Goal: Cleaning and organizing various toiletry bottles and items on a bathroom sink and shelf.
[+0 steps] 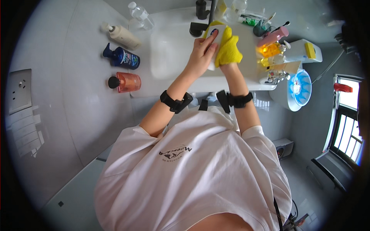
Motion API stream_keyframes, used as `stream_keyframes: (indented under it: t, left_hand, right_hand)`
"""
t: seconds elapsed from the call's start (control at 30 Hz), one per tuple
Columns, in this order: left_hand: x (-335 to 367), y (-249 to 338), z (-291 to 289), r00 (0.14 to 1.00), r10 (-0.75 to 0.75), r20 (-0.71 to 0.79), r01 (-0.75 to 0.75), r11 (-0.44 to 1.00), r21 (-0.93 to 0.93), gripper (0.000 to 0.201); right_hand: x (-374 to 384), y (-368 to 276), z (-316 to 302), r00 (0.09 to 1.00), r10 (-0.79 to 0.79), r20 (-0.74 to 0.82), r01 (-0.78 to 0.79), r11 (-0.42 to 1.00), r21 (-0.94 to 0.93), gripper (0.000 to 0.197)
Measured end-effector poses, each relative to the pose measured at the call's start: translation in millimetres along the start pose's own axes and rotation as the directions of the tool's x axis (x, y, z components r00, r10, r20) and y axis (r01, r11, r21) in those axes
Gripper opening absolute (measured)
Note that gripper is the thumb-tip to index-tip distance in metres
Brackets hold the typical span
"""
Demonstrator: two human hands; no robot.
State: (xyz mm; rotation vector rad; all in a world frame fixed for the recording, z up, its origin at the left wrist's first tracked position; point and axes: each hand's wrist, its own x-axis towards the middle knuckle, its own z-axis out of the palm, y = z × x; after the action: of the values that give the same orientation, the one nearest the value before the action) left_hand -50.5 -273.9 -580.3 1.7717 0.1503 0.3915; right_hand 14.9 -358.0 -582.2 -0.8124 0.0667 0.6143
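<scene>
My left hand (202, 54) is closed on a flat white item (220, 38) with a small dark blue mark, fingers along its near face. What kind of thing it is I cannot make out. Bunched around my right hand is a yellow cloth (230, 53), which presses against the white item's right side and shows behind its top. The cloth hides that hand's fingers; only the wrist (229, 69) shows. Both hands are above the white washbasin (165, 54), just in front of the black tap (197, 29).
Along the left edge stand a clear bottle (141, 16), a cream pump bottle (123, 36), a blue pump bottle (127, 58) and a red bottle (129, 82). At the right are a pink bottle (274, 36), an amber bottle (271, 49) and a blue-lined bin (303, 86).
</scene>
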Motion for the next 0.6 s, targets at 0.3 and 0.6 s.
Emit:
stream_keyframes:
  t: [0.3, 0.6]
  left_hand:
    - [-0.9, -16.3, 0.9, 0.99, 0.141, -0.008, -0.131, 0.934, 0.333, 0.037]
    - [-24.4, -4.1, 4.1, 0.956, -0.287, 0.065, 0.291, 0.89, -0.351, 0.031]
  right_hand:
    - [-19.9, 31.1, -29.4, 0.725, -0.463, 0.51, 0.557, -0.042, -0.83, 0.046]
    - [-7.7, 29.7, -83.6, 0.796, -0.563, 0.222, 0.411, 0.234, -0.881, 0.031]
